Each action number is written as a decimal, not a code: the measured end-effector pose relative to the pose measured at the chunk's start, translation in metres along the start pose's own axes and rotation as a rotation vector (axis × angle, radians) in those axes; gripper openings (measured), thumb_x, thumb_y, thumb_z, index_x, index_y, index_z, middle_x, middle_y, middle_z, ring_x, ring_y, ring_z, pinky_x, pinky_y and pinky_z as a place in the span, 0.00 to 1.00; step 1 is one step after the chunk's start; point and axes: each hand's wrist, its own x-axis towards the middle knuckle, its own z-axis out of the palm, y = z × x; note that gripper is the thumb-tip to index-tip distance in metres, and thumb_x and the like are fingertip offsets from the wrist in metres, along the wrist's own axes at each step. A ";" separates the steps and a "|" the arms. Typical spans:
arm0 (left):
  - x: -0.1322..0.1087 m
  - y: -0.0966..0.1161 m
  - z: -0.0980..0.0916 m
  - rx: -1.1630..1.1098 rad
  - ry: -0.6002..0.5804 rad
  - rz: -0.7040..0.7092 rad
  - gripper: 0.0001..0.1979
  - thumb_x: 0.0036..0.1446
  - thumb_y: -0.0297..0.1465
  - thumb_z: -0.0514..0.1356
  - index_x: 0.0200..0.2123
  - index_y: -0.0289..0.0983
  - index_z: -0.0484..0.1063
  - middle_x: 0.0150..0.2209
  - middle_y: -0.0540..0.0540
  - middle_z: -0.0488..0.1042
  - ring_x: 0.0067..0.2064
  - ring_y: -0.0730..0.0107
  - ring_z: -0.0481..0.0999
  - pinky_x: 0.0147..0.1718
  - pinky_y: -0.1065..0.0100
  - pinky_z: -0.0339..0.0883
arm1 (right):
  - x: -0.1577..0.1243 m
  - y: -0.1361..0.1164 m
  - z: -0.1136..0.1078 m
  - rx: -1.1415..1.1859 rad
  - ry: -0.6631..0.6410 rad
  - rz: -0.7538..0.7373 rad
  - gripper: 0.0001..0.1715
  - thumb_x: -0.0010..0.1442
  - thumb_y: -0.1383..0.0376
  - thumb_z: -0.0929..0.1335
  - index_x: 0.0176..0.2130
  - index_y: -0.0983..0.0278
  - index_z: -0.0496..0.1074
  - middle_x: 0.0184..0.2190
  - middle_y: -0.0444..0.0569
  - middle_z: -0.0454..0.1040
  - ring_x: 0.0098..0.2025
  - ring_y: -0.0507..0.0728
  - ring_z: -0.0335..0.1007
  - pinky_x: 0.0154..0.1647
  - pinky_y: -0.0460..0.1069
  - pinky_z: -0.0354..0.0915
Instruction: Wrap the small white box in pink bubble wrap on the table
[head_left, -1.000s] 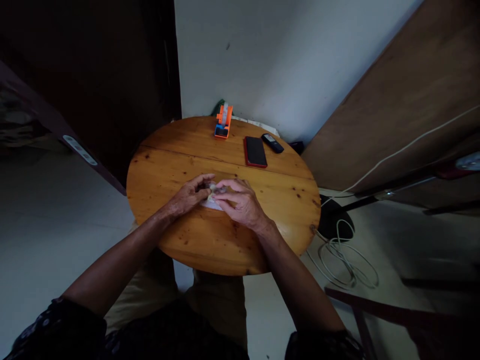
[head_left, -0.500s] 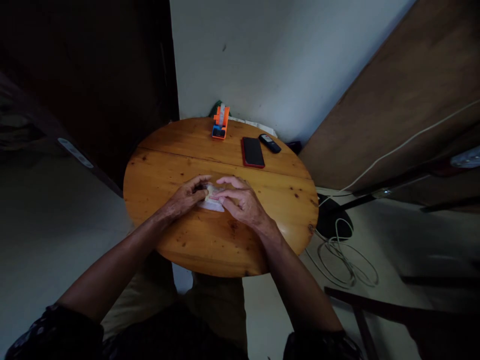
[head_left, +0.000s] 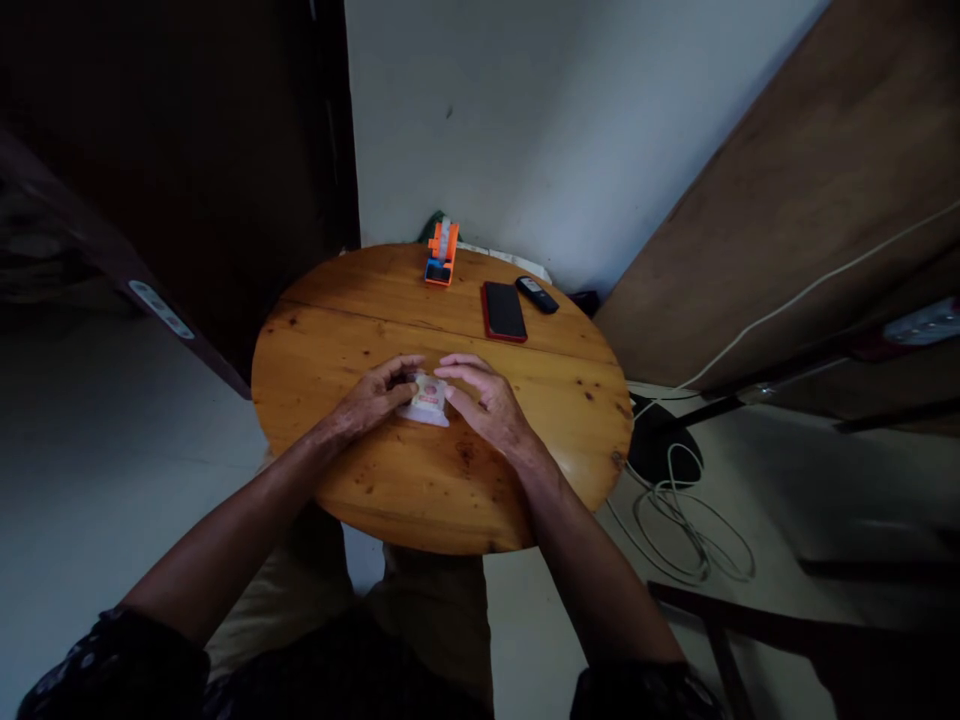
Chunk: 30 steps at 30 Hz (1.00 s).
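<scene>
A small whitish packet (head_left: 429, 398) with reddish print lies on the round wooden table (head_left: 360, 400), between my two hands. My left hand (head_left: 381, 390) is at its left side, its thumb pressing on the packet's edge and the fingers curved around the far left corner. At the packet's right side is my right hand (head_left: 491, 400), fingers stretched and apart, the thumb tip close to or touching the right edge. Part of the packet's left side is hidden by my left thumb.
An orange and blue tape dispenser (head_left: 441, 255) stands at the table's far edge. Right of it lie a dark phone in a red case (head_left: 505, 311) and a black keypad phone (head_left: 537, 294). A coiled pale cable (head_left: 690, 530) rests on the floor at right.
My right fingers have lifted off the packet's face and drawn back to the right, uncovering its print. My left hand stays at the packet's left side.
</scene>
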 end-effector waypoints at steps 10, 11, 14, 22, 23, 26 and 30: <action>0.000 0.001 0.004 0.006 0.039 -0.006 0.27 0.54 0.41 0.64 0.54 0.36 0.72 0.48 0.42 0.76 0.48 0.62 0.74 0.48 0.61 0.68 | 0.004 0.008 0.017 -0.110 0.135 -0.043 0.08 0.62 0.65 0.69 0.36 0.59 0.80 0.46 0.51 0.77 0.48 0.58 0.74 0.54 0.56 0.69; 0.000 0.002 0.005 0.005 0.042 -0.012 0.26 0.53 0.41 0.64 0.54 0.35 0.72 0.48 0.42 0.76 0.47 0.62 0.74 0.48 0.62 0.68 | 0.004 0.008 0.017 -0.114 0.143 -0.052 0.08 0.62 0.65 0.69 0.35 0.59 0.80 0.46 0.51 0.77 0.48 0.58 0.74 0.54 0.56 0.69; -0.001 0.003 0.006 0.014 0.043 -0.029 0.25 0.54 0.42 0.64 0.52 0.35 0.73 0.47 0.43 0.77 0.46 0.63 0.74 0.48 0.62 0.68 | 0.003 0.007 0.017 -0.137 0.146 -0.057 0.08 0.62 0.66 0.69 0.35 0.58 0.80 0.46 0.50 0.76 0.48 0.58 0.74 0.53 0.56 0.68; -0.002 0.007 0.005 0.019 0.028 0.009 0.19 0.54 0.40 0.63 0.47 0.36 0.74 0.40 0.47 0.76 0.40 0.68 0.72 0.41 0.67 0.66 | 0.000 0.000 0.016 -0.224 0.050 -0.111 0.10 0.64 0.63 0.68 0.38 0.56 0.81 0.45 0.49 0.76 0.48 0.59 0.71 0.51 0.57 0.66; -0.002 0.007 0.005 0.009 0.019 0.022 0.19 0.55 0.39 0.63 0.47 0.36 0.74 0.40 0.47 0.76 0.39 0.69 0.72 0.41 0.67 0.66 | 0.000 -0.001 0.015 -0.240 0.038 -0.117 0.10 0.64 0.63 0.68 0.38 0.56 0.81 0.44 0.49 0.77 0.48 0.59 0.71 0.50 0.57 0.66; -0.003 0.008 0.004 -0.004 -0.002 0.045 0.17 0.56 0.39 0.62 0.45 0.36 0.74 0.39 0.47 0.76 0.39 0.68 0.73 0.42 0.67 0.66 | -0.001 -0.006 0.013 -0.306 0.005 -0.139 0.11 0.65 0.64 0.67 0.40 0.57 0.81 0.44 0.50 0.77 0.47 0.59 0.70 0.49 0.57 0.65; -0.003 0.009 0.003 0.016 -0.012 0.029 0.15 0.56 0.40 0.62 0.43 0.37 0.75 0.39 0.47 0.77 0.40 0.67 0.74 0.44 0.66 0.67 | -0.003 -0.014 0.012 -0.418 -0.023 -0.161 0.12 0.65 0.65 0.66 0.41 0.58 0.81 0.46 0.51 0.76 0.47 0.60 0.67 0.48 0.58 0.62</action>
